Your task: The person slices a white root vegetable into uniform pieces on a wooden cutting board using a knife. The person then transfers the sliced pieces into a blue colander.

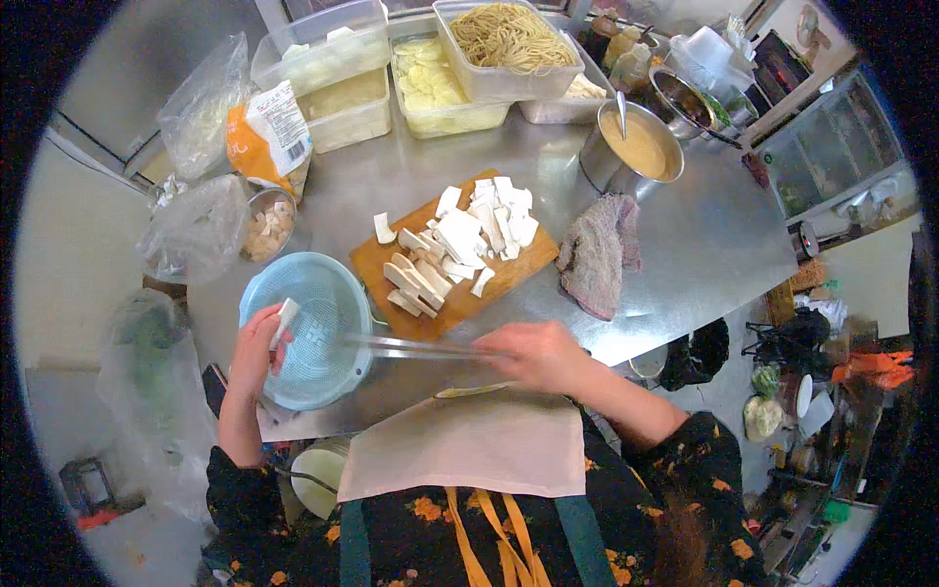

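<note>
My left hand holds a small white piece of mushroom over the left side of a light blue plastic colander. Long metal tongs, blurred, are in my right hand and point left, their tips over the colander's right side. Just beyond lies a wooden cutting board, set at a slant. Sliced mushrooms, which look like king oyster, are heaped on it: white pieces at the back and longer tan-edged slices in front.
Behind the board stand plastic tubs of noodles and pale yellow slices. A steel pot of tan sauce holds a spoon. A grey towel lies right of the board. Left are a metal bowl of cut pieces and an orange-white bag.
</note>
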Motion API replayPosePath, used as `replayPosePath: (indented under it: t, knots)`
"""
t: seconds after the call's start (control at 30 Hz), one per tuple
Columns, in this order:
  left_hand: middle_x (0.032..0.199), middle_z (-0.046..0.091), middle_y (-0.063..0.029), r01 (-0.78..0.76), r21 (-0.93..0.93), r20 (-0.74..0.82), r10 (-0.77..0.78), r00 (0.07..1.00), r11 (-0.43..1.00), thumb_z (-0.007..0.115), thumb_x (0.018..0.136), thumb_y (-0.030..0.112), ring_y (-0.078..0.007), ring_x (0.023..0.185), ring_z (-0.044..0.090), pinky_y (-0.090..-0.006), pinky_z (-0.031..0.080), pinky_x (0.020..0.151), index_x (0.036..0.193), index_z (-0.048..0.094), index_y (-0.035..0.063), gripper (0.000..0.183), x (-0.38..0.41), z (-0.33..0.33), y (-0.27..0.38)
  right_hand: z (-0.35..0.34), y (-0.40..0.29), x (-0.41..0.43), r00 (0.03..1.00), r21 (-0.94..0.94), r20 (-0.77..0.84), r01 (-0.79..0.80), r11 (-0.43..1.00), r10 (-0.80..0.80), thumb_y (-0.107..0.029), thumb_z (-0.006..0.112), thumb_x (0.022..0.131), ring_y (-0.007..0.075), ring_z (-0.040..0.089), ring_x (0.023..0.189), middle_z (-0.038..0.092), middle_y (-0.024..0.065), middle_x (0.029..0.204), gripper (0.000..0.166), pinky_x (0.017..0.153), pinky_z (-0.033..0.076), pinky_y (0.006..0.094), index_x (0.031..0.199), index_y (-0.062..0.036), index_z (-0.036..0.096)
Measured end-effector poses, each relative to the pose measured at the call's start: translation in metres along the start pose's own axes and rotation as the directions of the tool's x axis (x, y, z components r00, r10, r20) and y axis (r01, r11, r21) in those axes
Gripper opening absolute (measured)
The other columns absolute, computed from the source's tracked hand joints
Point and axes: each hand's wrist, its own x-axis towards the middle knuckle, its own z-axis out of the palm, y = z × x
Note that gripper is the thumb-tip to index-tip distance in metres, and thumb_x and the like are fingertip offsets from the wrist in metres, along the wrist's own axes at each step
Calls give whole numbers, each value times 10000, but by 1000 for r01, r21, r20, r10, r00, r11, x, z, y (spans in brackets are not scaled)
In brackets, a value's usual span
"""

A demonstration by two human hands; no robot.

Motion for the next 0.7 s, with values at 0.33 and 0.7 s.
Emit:
replayPosePath:
  t: [0.33, 0.7]
  knots:
    - [1152, 502, -190, -42, 895, -219, 520, 826, 443, 555, 812, 169, -314, 1063, 484, -417, 377, 909, 1128, 530, 39, 342, 18, 51, -38, -63, 142, -125, 437, 642, -117, -652, 404, 892, -167, 569, 821, 119, 473, 392, 521, 39, 528, 170, 350, 364, 254, 854, 0, 569]
    - [1215, 415, -165, -179, 3, -194, 176, 965, 984, 589, 821, 295, -238, 1124, 418, -332, 337, 957, 1234, 434, 30, 514, 30, 194, -36, -76, 187, -91, 533, 712, 18, -601, 364, 846, -155, 543, 845, 129, 477, 380, 537, 62, 548, 143, 364, 385, 253, 888, -21, 520]
